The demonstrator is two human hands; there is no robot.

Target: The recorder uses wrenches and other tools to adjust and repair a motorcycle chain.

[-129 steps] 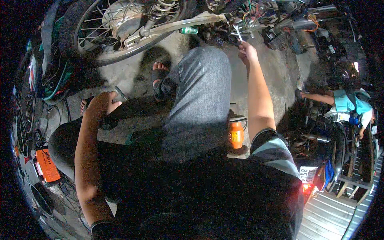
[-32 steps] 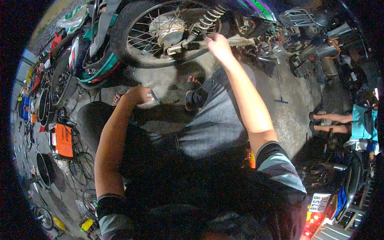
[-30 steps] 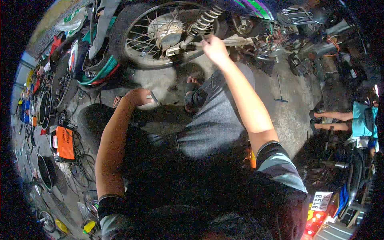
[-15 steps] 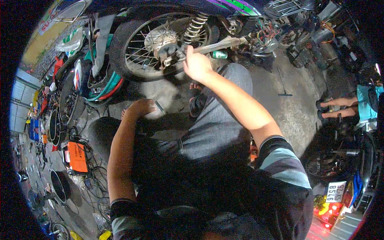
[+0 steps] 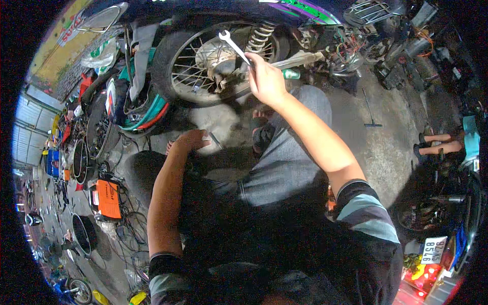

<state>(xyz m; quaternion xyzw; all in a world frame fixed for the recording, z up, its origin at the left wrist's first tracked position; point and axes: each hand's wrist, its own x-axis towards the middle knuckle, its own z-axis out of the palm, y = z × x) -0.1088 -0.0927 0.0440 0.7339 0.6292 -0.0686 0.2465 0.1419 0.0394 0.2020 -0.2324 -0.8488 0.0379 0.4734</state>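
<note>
An open-end wrench (image 5: 234, 47) is in my right hand (image 5: 268, 84), its bright jaw pointing up and to the left. The hand is closed on it, raised in front of a motorbike's spoked wheel (image 5: 185, 63). Behind the wrench are the grimy hub (image 5: 216, 53) and the swingarm (image 5: 300, 58). My left hand (image 5: 193, 141) is lower, beside my knee, with fingers curled. A short thin bar (image 5: 216, 141) sticks out by its fingertips; its kind cannot be made out.
A coil shock spring (image 5: 261, 38) rises beside the wheel. A green can (image 5: 291, 74) stands under the swingarm. On the left are teal bodywork (image 5: 145, 109) and an orange machine (image 5: 108, 198) with cables. A T-shaped tool (image 5: 372, 123) lies on the floor; another person's legs (image 5: 439, 144) show at right.
My right hand has drawn back from the wheel's axle area, and the wrench now shows plainly. The whole view has shifted a little; my left hand keeps its place by the knee.
</note>
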